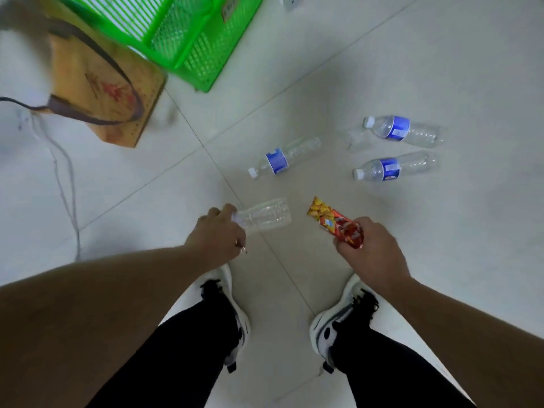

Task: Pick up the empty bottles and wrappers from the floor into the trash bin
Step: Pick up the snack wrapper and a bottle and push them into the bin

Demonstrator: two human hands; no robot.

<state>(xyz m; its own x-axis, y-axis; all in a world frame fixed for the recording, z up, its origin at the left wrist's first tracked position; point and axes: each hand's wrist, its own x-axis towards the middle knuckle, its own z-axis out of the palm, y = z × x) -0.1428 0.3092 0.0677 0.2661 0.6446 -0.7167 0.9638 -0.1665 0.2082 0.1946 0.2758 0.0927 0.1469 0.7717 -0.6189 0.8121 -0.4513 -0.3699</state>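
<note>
Right now both hands are loaded. Left hand [219,235] pinches a clear, label-less crushed plastic bottle [265,216] at its neck end, body pointing away and to the right, roughly level. Right hand [368,251] is closed round a red-and-yellow crinkly snack wrapper [332,223]; the wrapper's long axis runs up-left out of the fist, yellow end free.

Key relation for the next move, as I judge it: the green slatted plastic basket [188,39], prob. the trash bin, sits at the top of view, ahead and to the left, well apart from both hands. Left hand is the nearer one, so the bottle likely goes first; the right hand has to cross further.

On the white tiled floor [441,260] lie three clear bottles w/ blue labels: one [284,159] ahead, between the hands and the basket's side, axis diagonal, cap toward the person; two more [403,131] and [394,167] further right, nearer the right hand, caps pointing left. A faint clear bottle w/o label [356,138] seems to lie just beside the upper one; too washed out to be sure.

Hard to read: basket is cut off by the top edge, so its opening and contents aren't visible. A tan woven bag w/ dark straps [109,92] stands just beside it, blurred. Whether the held bottle has a cap, can't tell; fingers cover it.
</note>
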